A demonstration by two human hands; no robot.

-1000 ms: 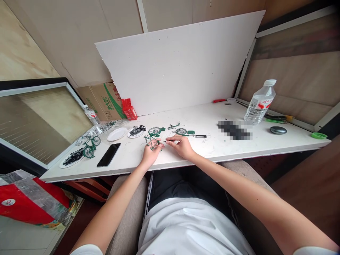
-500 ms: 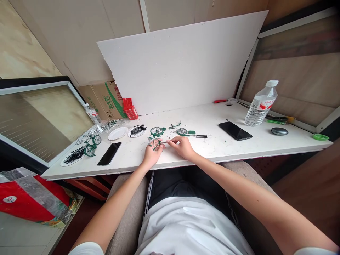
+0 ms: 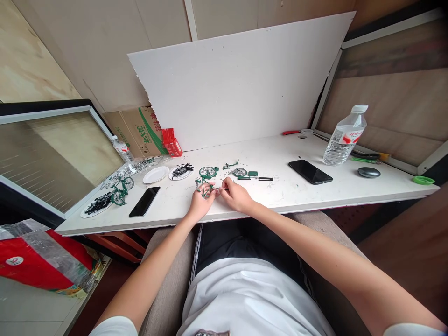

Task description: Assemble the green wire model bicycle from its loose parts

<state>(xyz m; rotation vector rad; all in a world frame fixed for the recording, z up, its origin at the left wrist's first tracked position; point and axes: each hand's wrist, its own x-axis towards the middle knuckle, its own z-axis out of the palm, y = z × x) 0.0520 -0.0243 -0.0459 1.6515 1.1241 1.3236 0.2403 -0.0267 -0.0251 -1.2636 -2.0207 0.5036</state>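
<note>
A green toy bicycle frame (image 3: 203, 185) is held up in my left hand (image 3: 199, 203), its fingers closed round the lower part. A green spoked wheel (image 3: 208, 172) shows just behind that frame; whether the two are joined I cannot tell. Close beside it, the thumb and fingertips of my right hand (image 3: 238, 196) pinch a thin dark piece that reaches toward the frame, too small to name. Beyond my right hand lie a loose wheel (image 3: 240, 172), a green basket-like part (image 3: 252, 173) and a curved green part (image 3: 231, 164).
White plates with black parts (image 3: 182, 171) stand at left, near a finished-looking green toy bicycle (image 3: 121, 190) and a phone (image 3: 144, 202). At right are another phone (image 3: 310, 172), a water bottle (image 3: 345, 136) and a grey round object (image 3: 368, 172). A white board (image 3: 238, 88) leans behind.
My right hand has moved slightly left, closer to my left hand, and its fingers have curled in more. The left hand keeps its hold on the frame.
</note>
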